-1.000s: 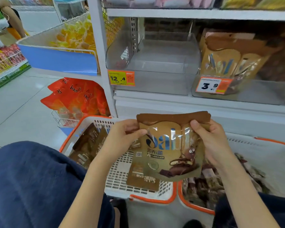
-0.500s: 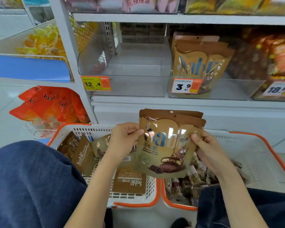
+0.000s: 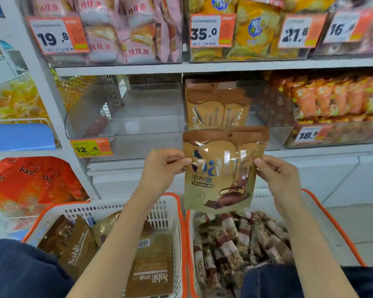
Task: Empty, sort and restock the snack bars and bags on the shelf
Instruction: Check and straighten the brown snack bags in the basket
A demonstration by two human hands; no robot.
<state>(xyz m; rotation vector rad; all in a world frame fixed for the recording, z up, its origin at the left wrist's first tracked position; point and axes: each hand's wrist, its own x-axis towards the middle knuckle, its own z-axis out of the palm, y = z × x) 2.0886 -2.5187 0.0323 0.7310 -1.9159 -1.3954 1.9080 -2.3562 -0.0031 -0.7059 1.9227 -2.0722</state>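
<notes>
Between the two baskets and the middle shelf, a brown and gold Sablé bag (image 3: 223, 168) is held upright in the air, print facing the camera, right in front of the clear bin (image 3: 274, 134) where a few matching bags (image 3: 216, 108) already stand. The left hand (image 3: 163, 166) pinches the bag's left edge with thumb and curled fingers; the right hand (image 3: 277, 175) pinches its right edge the same way, so both hands are closed on the one pouch. Below, the left basket (image 3: 166, 211) carries more of the brown bags lying flat, and the right basket (image 3: 336, 224) is heaped with wrapped snack bars (image 3: 235, 244). To the left of the stocked bin, an empty clear bin (image 3: 138, 117) sits above the 12.4 price tag (image 3: 91, 147). The pouch looks light and floppy, with a glossy film that is likely slippery, and its contents seem to be biscuits that would crack if squeezed. Holding it by the flat side seams or the sealed brown top band seems safest, away from the puffed middle. It will probably need to be slid in upright behind the bin's front lip, against the bags already there.
</notes>
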